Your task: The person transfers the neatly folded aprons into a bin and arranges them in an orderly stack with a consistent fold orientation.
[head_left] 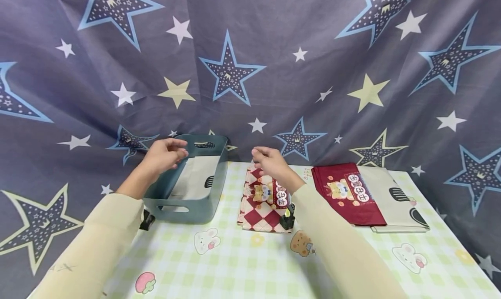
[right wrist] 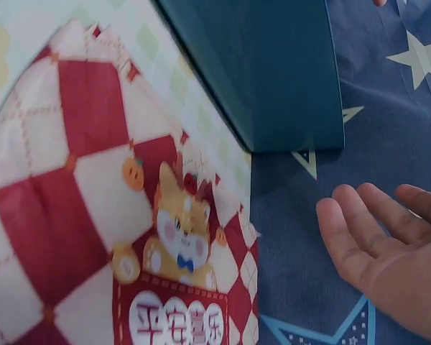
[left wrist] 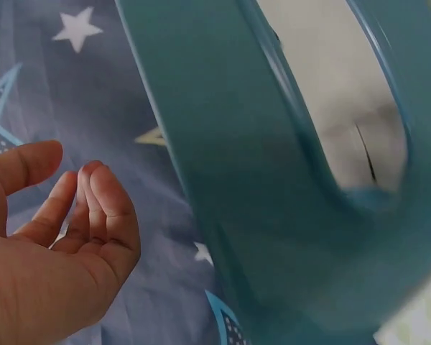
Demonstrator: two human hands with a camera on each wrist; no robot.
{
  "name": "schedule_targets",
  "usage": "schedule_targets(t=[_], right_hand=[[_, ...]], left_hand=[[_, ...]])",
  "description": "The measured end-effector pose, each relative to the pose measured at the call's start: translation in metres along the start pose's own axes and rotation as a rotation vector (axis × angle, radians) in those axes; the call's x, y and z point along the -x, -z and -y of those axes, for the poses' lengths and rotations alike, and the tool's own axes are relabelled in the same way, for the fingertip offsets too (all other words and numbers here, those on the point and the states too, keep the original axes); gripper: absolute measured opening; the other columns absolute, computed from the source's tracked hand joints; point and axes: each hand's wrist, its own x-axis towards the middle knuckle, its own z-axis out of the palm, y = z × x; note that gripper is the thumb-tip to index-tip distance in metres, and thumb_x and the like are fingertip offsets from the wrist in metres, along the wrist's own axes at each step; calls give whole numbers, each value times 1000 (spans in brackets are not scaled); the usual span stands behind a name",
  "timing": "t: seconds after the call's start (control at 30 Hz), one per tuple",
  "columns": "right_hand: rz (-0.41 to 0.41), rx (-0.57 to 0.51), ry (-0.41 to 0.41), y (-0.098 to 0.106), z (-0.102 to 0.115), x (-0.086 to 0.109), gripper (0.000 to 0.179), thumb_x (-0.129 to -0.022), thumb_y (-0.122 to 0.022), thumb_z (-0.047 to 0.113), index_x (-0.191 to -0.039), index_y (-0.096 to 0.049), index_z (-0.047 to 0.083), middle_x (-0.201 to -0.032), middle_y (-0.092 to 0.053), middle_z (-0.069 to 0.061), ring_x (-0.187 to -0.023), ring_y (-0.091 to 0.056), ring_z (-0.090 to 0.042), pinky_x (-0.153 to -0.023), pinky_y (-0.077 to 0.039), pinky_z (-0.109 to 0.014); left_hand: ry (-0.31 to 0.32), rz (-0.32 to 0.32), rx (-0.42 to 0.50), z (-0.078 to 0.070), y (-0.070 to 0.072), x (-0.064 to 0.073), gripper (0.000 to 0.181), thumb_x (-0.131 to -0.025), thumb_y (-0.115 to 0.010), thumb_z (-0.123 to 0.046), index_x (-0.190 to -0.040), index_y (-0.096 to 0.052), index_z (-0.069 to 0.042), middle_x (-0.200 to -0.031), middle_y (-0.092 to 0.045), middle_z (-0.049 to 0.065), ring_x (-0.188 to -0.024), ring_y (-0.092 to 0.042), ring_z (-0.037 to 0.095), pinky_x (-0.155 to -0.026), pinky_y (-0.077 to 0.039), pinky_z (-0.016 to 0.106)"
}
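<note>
The left hand [head_left: 162, 156] holds nothing, its fingers loosely bent, poised above the left side of the blue-green basket [head_left: 216, 198], which lies below it and to its right. The left wrist view shows a gap between fingers and basket wall, so the basket seems to rest on the worktop [head_left: 219, 264] unaided. Inside, right of that hand, lies a pale folded cloth [head_left: 193, 177] – presumably folded to fit flat between the walls.

The right hand [head_left: 274, 164] is empty too, fingers relaxed, raised over the far end of the red-and-white checked cloth [head_left: 258, 203]. That cloth lies between this hand and the body, perhaps kept within easy reach. Beyond the right forearm, a red cloth [head_left: 348, 194] appears to overlap a cream cloth [head_left: 391, 199] – likely folded flat to save space.
</note>
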Motion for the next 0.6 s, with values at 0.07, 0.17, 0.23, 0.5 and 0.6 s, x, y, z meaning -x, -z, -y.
schedule_targets(t=[0.07, 0.17, 0.23, 0.5, 0.6], right_hand=[[-11, 39, 30, 4, -4, 2, 50, -109, -50, 34, -152, -47, 8, -142, -59, -16, -121, -62, -31, -97, -55, -42], [-20, 119, 85, 10, -9, 6, 50, -109, -50, 33, -152, -48, 6, -142, -59, -15, -122, -61, -33, -100, -53, -44], [-26, 158, 115, 14, -12, 10, 50, -109, -50, 33, -151, -48, 6, -141, -60, -15, -122, -61, -34, -100, -52, -45], [-57, 210, 172, 26, -25, 18, 49, -110, -49, 33, -151, -49, 5, -131, -65, -17, -117, -63, -32, -94, -54, -44], [-84, 194, 153, 30, -33, 20, 48, -110, -49, 32, -150, -50, 5, -129, -65, -18, -113, -64, -32, -90, -55, -44]], left_hand=[[-26, -16, 13, -5, -6, 3, 37, -104, -56, -14, -140, -57, -5, -122, -64, 15, -97, -62, 20, -78, -56, 32], [-84, -38, 21, -13, -17, 8, 37, -102, -60, -13, -138, -59, -5, -119, -65, 15, -92, -64, 19, -72, -55, 27], [-125, -44, 15, -18, -25, 10, 36, -101, -62, -14, -136, -61, -6, -118, -65, 14, -91, -64, 20, -70, -55, 26], [-174, -27, 100, -31, -55, 14, 35, -100, -65, -13, -134, -63, -8, -116, -67, 12, -92, -63, 27, -70, -55, 28], [-181, -25, 138, -36, -69, 15, 35, -99, -67, -12, -134, -64, -8, -116, -68, 12, -91, -62, 27, -72, -54, 28]])
